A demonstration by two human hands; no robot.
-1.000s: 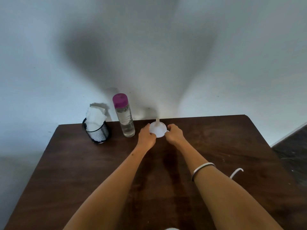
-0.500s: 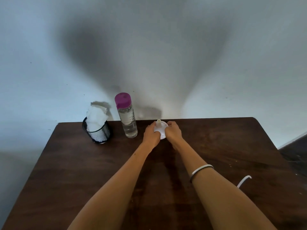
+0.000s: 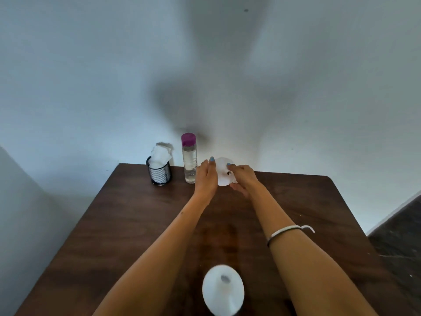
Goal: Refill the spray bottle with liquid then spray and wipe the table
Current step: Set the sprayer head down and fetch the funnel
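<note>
**White funnel held up at the back of the tabletop**

Pale blue-grey wall fills most of the view, and a dark brown wooden tabletop [image 3: 141,224] is pushed up against it. At the back edge, a clear plastic bottle with a purple cap [image 3: 189,159] has been stood upright. Clear liquid can be seen inside it, and its cap is on, so nothing can be poured yet. Just to its left, a black wire-mesh cup [image 3: 159,173] has been set down with white tissues [image 3: 159,156] stuffed in it. They are likely kept close for the wiping.

A round white plastic funnel [image 3: 224,172] is held up between the two hands, just right of the bottle. It is tipped so that its wide mouth and small hole face the camera. The left hand [image 3: 206,176] is pressed on its left rim with fingers fairly straight, so that grip looks open. The right hand [image 3: 242,179] is curled on its right side, with a fingertip on the rim, so that grip is closed on the funnel. Two hands are probably used to keep it steady.

Near the bottom of the view, a blurry white rounded thing with a small dark opening [image 3: 223,289] is seen. It may be the spray bottle with its top off, but that cannot be told for sure.
</note>
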